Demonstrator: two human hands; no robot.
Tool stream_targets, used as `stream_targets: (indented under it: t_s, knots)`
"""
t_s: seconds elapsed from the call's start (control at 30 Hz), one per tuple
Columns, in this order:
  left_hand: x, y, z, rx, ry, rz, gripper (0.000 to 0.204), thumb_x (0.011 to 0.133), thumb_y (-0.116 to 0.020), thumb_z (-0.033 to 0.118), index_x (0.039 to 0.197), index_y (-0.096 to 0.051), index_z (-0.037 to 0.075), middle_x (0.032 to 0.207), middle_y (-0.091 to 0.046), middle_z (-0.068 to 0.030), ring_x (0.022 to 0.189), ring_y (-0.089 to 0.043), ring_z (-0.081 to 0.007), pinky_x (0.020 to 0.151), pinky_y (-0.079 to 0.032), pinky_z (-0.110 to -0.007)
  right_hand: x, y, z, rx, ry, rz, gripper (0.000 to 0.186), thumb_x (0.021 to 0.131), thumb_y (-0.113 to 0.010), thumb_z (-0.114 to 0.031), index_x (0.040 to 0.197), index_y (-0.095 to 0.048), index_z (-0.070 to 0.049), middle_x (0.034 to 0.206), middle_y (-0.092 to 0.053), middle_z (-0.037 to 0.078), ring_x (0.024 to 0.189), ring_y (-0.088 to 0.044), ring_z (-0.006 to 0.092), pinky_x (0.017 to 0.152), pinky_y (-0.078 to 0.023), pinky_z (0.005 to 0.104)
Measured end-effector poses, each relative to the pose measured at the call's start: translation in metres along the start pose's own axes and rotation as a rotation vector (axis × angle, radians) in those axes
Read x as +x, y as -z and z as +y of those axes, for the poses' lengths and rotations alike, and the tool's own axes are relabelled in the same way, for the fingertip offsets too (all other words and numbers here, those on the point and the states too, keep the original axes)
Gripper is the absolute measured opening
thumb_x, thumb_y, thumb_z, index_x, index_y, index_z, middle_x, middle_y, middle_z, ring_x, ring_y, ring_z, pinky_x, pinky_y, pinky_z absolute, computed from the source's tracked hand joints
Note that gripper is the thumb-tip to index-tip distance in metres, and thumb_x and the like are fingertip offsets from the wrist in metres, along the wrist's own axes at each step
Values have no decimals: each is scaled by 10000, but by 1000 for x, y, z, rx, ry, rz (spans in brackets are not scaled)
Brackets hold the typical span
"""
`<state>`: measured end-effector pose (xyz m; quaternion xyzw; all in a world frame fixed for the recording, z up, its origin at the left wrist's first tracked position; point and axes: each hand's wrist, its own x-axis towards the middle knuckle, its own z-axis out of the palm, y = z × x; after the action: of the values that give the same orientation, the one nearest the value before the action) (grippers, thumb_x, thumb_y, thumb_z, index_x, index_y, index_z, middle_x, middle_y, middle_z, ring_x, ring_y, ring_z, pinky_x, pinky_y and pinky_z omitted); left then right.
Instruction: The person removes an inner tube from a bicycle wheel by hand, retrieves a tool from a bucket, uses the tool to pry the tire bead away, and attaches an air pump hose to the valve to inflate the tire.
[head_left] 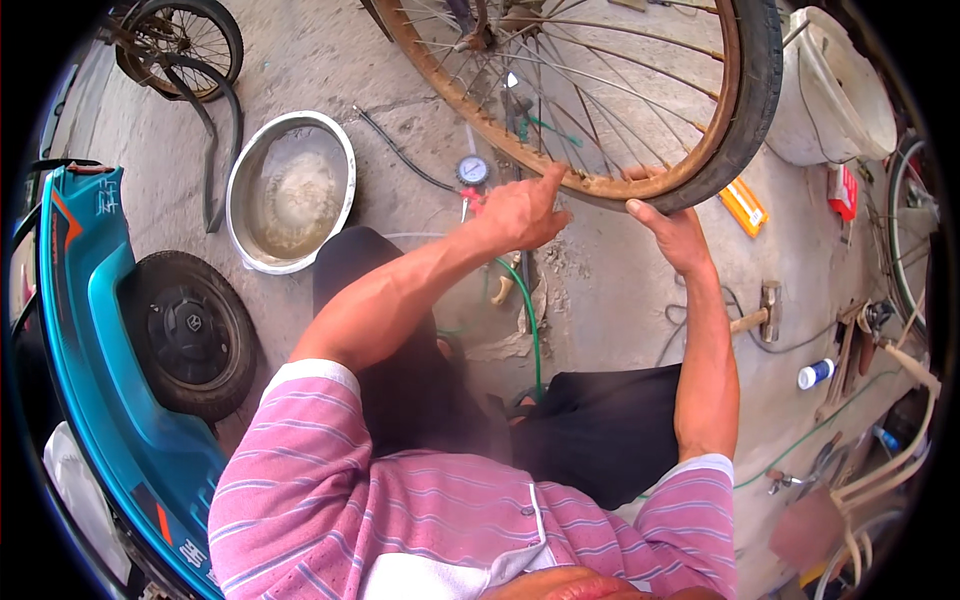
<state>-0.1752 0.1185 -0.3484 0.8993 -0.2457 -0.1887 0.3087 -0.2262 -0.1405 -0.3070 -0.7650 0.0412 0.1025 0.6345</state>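
At the top stands a spoked bicycle wheel with a rusty rim (590, 186) and a black tyre (752, 110). My left hand (517, 212) stretches its index finger to the lower edge of the rim; its other fingers are curled and I see nothing held. Around the bottom of the wheel my right hand (672, 232) is closed, the thumb against the tyre and fingertips showing inside the rim. Below my left hand lie a round pressure gauge (472, 170) and its red fitting (472, 199), with a black hose (405, 157) attached.
A metal basin of water (234, 205) stands at left, near a teal vehicle body (75, 290) and a small wheel (195, 325). To the right are a white bucket (815, 95), a yellow-orange box (742, 207), a hammer (768, 312) and a small bottle (816, 374).
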Motion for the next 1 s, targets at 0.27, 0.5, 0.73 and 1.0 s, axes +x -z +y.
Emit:
stream_targets:
  t_s: [0.27, 0.5, 0.73, 1.0]
  knots:
    - [-1, 3, -1, -21, -6, -25, 726, 890, -695, 313, 1496, -366, 86, 895, -716, -274, 910, -698, -473, 793, -531, -559, 0, -1, 2, 56, -14, 23, 579, 912, -770, -209, 1405, -545, -5, 1348, -611, 76, 1250, -555, 172, 1102, -424, 347]
    - [-1, 5, -4, 10, 7, -42, 719, 885, -692, 327, 1496, -411, 73, 910, -724, -261, 929, -699, -463, 802, -540, -545, 1, 0, 7, 54, -1, 4, 570, 915, -766, -183, 1410, -545, -7, 1354, -603, 69, 1262, -544, 170, 1108, -418, 352]
    - [0, 11, -3, -4, 29, -83, 774, 885, -693, 338, 1543, -371, 88, 949, -721, -280, 948, -697, -461, 836, -536, -539, 0, -5, 0, 43, -6, 15, 520, 917, -757, -159, 1380, -574, -10, 1336, -603, 59, 1256, -540, 168, 1106, -414, 348]
    - [5, 16, 6, -38, 32, -132, 819, 906, -679, 344, 1584, -291, 97, 1027, -720, -288, 1001, -693, -460, 872, -534, -529, 1, -4, 5, 37, 17, 4, 508, 919, -753, -176, 1368, -583, -11, 1331, -598, 53, 1250, -538, 161, 1113, -400, 339]
